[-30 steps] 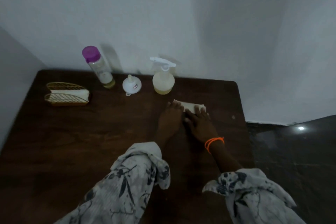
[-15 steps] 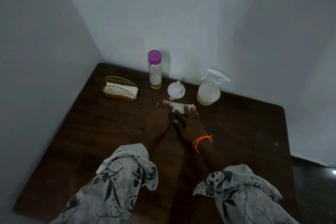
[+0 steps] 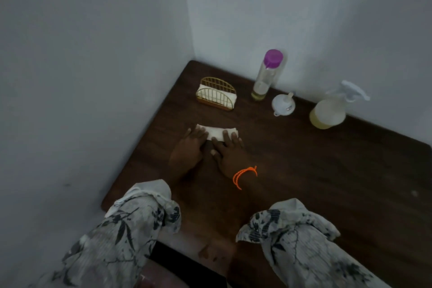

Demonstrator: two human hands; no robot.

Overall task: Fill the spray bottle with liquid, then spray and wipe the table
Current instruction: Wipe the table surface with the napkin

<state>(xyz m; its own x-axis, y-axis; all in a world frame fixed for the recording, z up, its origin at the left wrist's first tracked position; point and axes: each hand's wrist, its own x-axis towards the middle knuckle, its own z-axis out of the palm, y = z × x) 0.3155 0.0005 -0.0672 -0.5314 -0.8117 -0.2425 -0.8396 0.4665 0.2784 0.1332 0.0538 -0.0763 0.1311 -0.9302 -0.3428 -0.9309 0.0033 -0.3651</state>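
Head view. Both hands, left (image 3: 189,147) and right (image 3: 230,154), lie flat with fingers straight, pressing a folded cloth (image 3: 216,132) on the desk (image 3: 327,182). Beyond the cloth, by the wall: napkin holder (image 3: 216,97), bottle (image 3: 266,77), funnel (image 3: 283,104), then the spray bottle (image 3: 332,110), partly filled with yellowish liquid, well right of the cloth.

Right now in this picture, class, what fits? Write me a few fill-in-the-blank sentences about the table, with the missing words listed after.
1. Both hands, left hand and right hand, press flat on the folded ____.
2. The tall bottle has a ____ cap.
3. The white funnel stands between the tall bottle and the ____ bottle.
4. The napkin holder is made of gold ____.

Missing words: cloth; purple; spray; wire
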